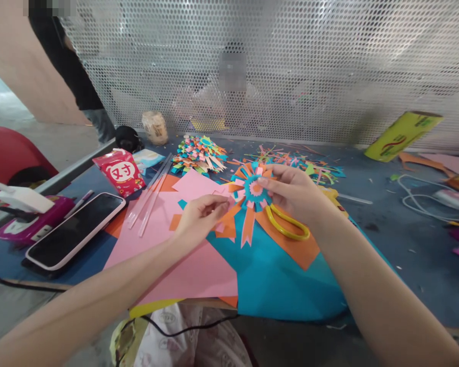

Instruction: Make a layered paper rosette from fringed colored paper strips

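My right hand point(296, 191) pinches a paper rosette point(254, 190) by its right edge, thumb on the front. The rosette has a blue notched ring, an orange and pink centre, orange and pink loops around it, and notched tails hanging down. Just left of it is my left hand point(203, 214), its thumb and fingers pressed together; anything in them is too small to make out. Beneath the hands lie pink paper point(176, 270), blue paper point(286, 290) and an orange sheet point(304, 255). Yellow-handled scissors point(308, 233) rest below the rosette, their blades hidden.
Clear sticks point(150, 196), a red packet point(118, 172) and a phone point(76, 232) lie left, beside a purple power strip point(57, 214). Behind are a pile of paper rosettes point(199, 155) and paper scraps point(321, 168). A perforated metal panel point(290, 66) closes the back. A person point(67, 66) stands far left.
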`<state>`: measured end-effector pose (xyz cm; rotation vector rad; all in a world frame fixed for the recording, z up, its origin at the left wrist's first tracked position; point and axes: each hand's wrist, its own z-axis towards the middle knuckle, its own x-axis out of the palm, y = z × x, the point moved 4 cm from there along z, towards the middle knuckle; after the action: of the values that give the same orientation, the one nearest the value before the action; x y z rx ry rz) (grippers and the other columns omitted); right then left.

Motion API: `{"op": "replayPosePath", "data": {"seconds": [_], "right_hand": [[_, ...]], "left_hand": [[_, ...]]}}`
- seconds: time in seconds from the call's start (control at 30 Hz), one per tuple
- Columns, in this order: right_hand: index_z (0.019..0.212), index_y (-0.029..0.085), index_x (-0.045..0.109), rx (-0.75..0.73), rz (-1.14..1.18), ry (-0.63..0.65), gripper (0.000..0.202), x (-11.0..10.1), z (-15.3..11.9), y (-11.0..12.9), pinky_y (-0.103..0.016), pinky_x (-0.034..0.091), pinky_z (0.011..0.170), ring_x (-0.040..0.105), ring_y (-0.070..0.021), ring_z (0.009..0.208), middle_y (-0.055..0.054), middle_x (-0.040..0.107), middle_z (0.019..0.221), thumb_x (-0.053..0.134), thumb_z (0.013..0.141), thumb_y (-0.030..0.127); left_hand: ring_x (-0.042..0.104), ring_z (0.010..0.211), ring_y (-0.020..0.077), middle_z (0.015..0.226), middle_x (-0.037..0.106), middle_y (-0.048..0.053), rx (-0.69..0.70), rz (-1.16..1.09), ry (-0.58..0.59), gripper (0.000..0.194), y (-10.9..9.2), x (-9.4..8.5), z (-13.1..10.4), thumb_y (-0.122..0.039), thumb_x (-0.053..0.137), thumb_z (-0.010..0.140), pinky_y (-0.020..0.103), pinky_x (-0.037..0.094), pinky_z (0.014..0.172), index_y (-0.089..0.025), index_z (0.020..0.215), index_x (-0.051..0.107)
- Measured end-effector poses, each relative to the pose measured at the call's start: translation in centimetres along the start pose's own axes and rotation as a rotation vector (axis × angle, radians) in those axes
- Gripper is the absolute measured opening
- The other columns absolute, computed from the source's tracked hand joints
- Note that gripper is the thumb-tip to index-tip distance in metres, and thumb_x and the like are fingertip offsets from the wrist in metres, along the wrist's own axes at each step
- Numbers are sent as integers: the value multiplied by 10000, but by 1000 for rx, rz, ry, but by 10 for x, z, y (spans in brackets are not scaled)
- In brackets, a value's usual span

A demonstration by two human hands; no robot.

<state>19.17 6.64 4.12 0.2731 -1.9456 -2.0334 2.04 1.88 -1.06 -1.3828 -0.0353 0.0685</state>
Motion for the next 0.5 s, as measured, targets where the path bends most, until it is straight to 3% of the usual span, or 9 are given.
{"op": "replayPosePath", "data": {"seconds": [0.13,0.33,0.5], "right_hand": [[787,212,644,2,61,9,347,-3,0,0,-194,435,441,478,-49,464,54,598,623,840,529,334],[767,237,623,15,111,37,369,-1,-4,7,-270,510,528,574,-109,540,31,650,687,848,483,307],[747,251,622,-21,105,36,330,0,-6,9,-242,482,477,578,-105,536,42,643,673,845,509,298]], "left_hand": [[646,723,160,770,723,41,-17,-25,25,172,1,0,1,-254,705,608,237,495,630,-166,755,717],[550,566,106,649,656,4,-9,-5,49,228,3,0,0,-293,685,647,211,414,515,-157,827,722],[565,579,108,646,667,11,-18,-10,-11,181,4,-1,2,-290,693,634,212,424,532,-159,756,718]]}}
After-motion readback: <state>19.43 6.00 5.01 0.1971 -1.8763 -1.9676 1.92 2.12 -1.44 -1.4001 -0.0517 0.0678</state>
